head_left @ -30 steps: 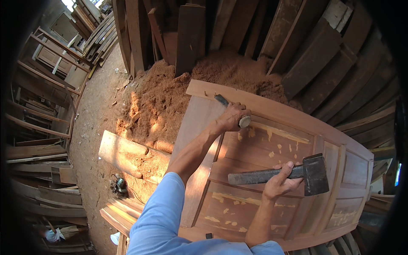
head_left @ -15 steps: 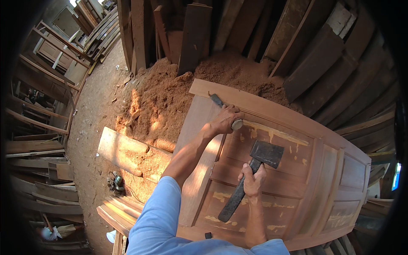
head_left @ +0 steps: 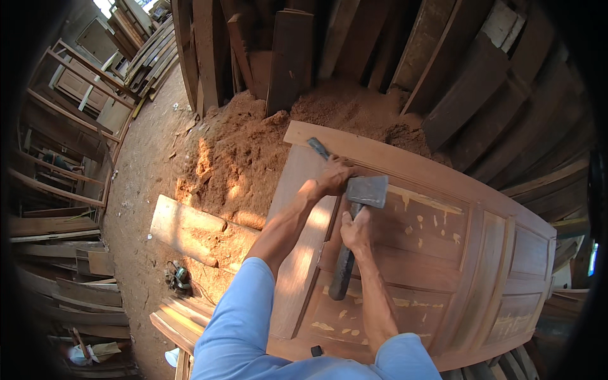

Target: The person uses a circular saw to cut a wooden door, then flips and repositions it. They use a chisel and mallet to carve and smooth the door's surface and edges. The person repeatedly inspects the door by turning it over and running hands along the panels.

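Observation:
A wooden panelled door (head_left: 418, 269) lies flat under my hands, with pale yellowish filler patches on its panels. My left hand (head_left: 334, 176) is wrapped round the handle of a chisel (head_left: 318, 148), whose blade reaches onto the door's end near the far left corner. In my right hand (head_left: 357, 231) is a dark, square-headed mallet (head_left: 367, 191), gripped high on its thick handle. The mallet's head is right beside my left hand and hides the butt of the chisel; whether they touch I cannot tell.
Reddish sawdust (head_left: 237, 149) is heaped beyond the door's left end. Upright planks (head_left: 290, 60) lean along the back and right. A corded power tool (head_left: 178, 277) rests on the ground at left, near a light board (head_left: 183, 229). A small dark block (head_left: 316, 350) lies on the door's near edge.
The mallet in my right hand has swung left and away from me, up to the chisel's butt. My left hand keeps its place on the chisel.

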Available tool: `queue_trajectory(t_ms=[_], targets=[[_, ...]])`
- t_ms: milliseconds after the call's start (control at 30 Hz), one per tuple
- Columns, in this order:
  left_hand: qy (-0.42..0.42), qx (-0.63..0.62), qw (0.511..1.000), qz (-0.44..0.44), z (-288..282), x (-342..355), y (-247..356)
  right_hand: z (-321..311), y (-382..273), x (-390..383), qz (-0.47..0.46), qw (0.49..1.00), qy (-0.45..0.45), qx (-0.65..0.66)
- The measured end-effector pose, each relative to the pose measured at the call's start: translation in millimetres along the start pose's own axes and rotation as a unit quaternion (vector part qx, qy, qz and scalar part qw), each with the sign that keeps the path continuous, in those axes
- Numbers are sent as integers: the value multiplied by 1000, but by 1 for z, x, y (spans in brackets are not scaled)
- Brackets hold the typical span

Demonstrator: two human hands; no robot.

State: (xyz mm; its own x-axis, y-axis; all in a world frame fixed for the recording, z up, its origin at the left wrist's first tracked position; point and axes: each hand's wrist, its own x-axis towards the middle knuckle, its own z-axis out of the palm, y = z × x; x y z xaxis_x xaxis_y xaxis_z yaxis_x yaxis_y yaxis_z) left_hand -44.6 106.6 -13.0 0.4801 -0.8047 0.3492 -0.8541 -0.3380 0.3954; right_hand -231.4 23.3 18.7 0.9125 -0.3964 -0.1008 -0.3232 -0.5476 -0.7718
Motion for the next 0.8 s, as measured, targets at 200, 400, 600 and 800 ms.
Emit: queue_trajectory(t_ms=[200, 400, 600, 800], targets=[[-138, 79, 967, -201, -60, -60, -33, -26, 1, -86, 100, 928, -127, 334], [-141, 79, 908, -386, -46, -44, -48, -84, 47, -146, 193, 921, -193, 278], [-127, -19, 925, -357, -30, -59, -71, -124, 102, -208, 204, 926, -210, 238], [-212, 70, 956, -189, -32, -26, 123, -187, 107, -263, 237, 917, -129, 292]])
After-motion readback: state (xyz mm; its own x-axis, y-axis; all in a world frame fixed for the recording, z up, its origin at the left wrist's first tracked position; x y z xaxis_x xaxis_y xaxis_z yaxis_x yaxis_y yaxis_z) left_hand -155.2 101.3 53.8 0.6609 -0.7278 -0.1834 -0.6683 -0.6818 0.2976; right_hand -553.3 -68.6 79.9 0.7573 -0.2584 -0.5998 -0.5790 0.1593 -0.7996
